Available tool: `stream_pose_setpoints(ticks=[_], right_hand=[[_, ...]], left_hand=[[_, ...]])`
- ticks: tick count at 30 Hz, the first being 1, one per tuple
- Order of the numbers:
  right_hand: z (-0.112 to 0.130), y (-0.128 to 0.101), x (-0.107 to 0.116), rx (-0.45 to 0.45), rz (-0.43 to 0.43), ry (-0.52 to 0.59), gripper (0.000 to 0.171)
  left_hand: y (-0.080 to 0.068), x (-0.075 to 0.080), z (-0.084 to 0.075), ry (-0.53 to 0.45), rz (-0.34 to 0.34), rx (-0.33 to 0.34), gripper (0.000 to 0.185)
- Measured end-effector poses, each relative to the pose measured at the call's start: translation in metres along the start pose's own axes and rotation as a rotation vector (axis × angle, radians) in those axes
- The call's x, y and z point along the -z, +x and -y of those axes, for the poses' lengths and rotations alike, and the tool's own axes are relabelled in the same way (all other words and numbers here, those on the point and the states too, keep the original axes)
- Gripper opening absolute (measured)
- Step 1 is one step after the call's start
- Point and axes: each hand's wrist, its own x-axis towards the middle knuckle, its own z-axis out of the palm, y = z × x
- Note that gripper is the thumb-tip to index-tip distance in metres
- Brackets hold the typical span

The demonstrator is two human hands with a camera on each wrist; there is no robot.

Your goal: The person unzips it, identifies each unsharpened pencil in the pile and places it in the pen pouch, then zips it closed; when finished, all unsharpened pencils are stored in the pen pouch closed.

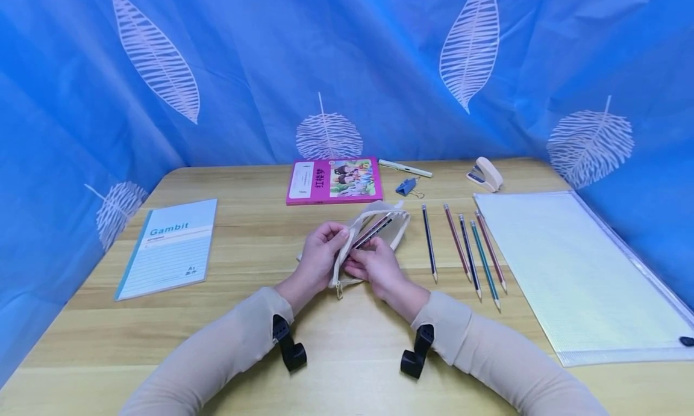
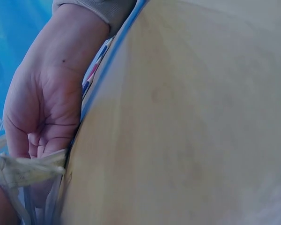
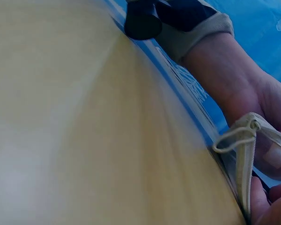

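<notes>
hands are meeting at the middle of a wooden table (image 1: 228, 344), both working a cream cloth pencil pouch (image 1: 379, 226) that is lying between them. the left hand (image 1: 318, 254) is pinching the near edge of the pouch's open mouth, fingers curled round the fabric. the right hand (image 1: 376, 265) is gripping the opposite edge and the ends of two pencils in the pouch (image 1: 373, 231), fingers curled as well. the pouch's long axis is running diagonally, from the hands up and to the right, away from the person; its mouth is facing the hands, its closed end is pointing toward a pink book (image 1: 335, 180). the two pencils are lying along that same diagonal, partly inside the pouch. five loose pencils (image 1: 466, 253) are lying side by side just to the right of the right hand, nearer to it than to the left; they are running roughly front to back, sharpened tips pointing toward the person. in the left wrist view, folded cream fabric is sitting against the palm. in the right wrist view, a cord loop is hanging at the pouch's edge by the fingers.
</notes>
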Motion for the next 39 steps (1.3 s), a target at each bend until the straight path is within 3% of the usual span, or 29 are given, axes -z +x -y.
stream_pose_setpoints(ticks=[5, 11, 17, 24, 27, 33, 39], right_hand=[[0.003, 0.006, 0.003, -0.021, 0.023, -0.077, 0.028], [0.018, -0.001, 0.019, -0.007, 0.076, -0.143, 0.031], [0.04, -0.019, 0.034, 0.217, 0.229, -0.244, 0.029], [0.038, -0.03, 0.025, 0.498, 0.374, -0.609, 0.027], [0.03, -0.028, 0.015, 0.572, 0.373, -0.72, 0.032], [0.019, -0.02, -0.003, 0.673, 0.305, -0.816, 0.038], [0.013, -0.014, -0.009, 0.706, 0.248, -0.851, 0.02]], left_hand=[[0.0, 0.001, -0.002, 0.076, 0.057, 0.044, 0.01], [0.006, 0.005, -0.009, 0.106, 0.037, 0.066, 0.005], [0.015, 0.006, -0.02, 0.09, 0.015, 0.087, 0.006], [0.024, 0.004, -0.028, 0.006, -0.008, 0.132, 0.006], [0.025, 0.005, -0.03, -0.02, -0.018, 0.162, 0.009], [0.028, 0.008, -0.03, -0.088, -0.048, 0.183, 0.014], [0.027, 0.01, -0.027, -0.116, -0.043, 0.168, 0.014]])
